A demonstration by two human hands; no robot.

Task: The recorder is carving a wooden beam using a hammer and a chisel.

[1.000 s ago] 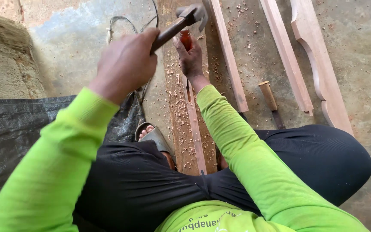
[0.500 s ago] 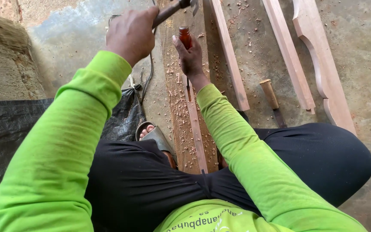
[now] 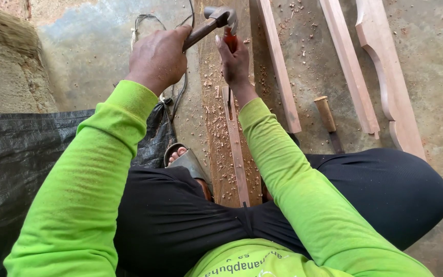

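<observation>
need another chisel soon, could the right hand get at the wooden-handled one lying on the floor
Probably yes. The spare chisel lies in the open on the concrete, just right of the right forearm, with nothing over it. But the right hand is gripping the red-handled chisel, so it must let go first.

I am looking down over both arms at a floor point(image 3: 103, 56). My left hand point(image 3: 159, 57) is sitting left of my right hand point(image 3: 235, 60), and a hammer point(image 3: 212, 23) is reaching from it so its head is sitting just above a chisel point(image 3: 230, 38) in the right hand. A long plank point(image 3: 220, 128) is lying beneath them, running back toward my legs. Right of it, three wooden pieces point(image 3: 278, 66) are lying side by side, with a second chisel point(image 3: 326, 115) lying between them. A sheet point(image 3: 21, 154) is lying at far left, with a sandalled foot point(image 3: 183, 158) just right of it.
</observation>
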